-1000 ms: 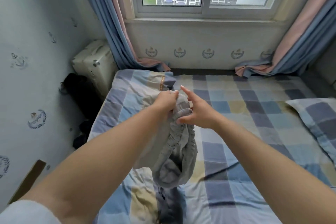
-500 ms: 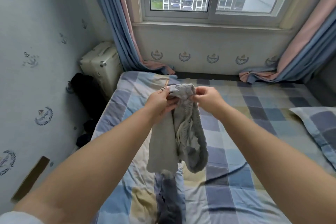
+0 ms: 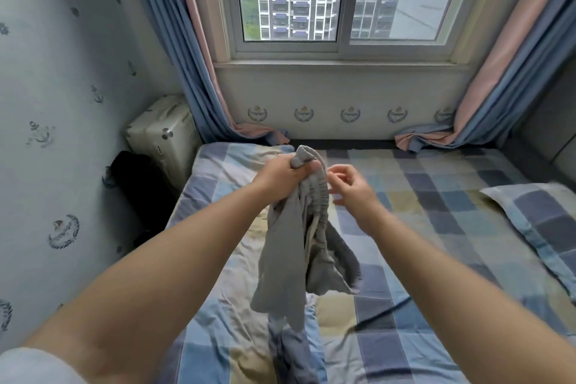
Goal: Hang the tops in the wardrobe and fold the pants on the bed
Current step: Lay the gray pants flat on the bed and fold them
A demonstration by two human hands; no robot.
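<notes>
Grey pants [image 3: 290, 256] with an elastic waistband hang bunched above the checked bed [image 3: 436, 227]. My left hand [image 3: 282, 173] grips the waistband at its top and holds the garment up. Just to the right, my right hand [image 3: 350, 185] hovers beside the waistband with fingers loosely curled and holds nothing. A dark blue-grey garment [image 3: 291, 349] lies crumpled on the bed below the hanging pants.
A checked pillow [image 3: 536, 221] lies at the bed's right side. A cream suitcase [image 3: 162, 137] and a black bag [image 3: 137, 178] stand by the left wall. Blue and pink curtains [image 3: 193, 72] flank the window behind the bed.
My right hand has let go of the waistband and moved off to the right. My left hand alone holds the pants up now.
</notes>
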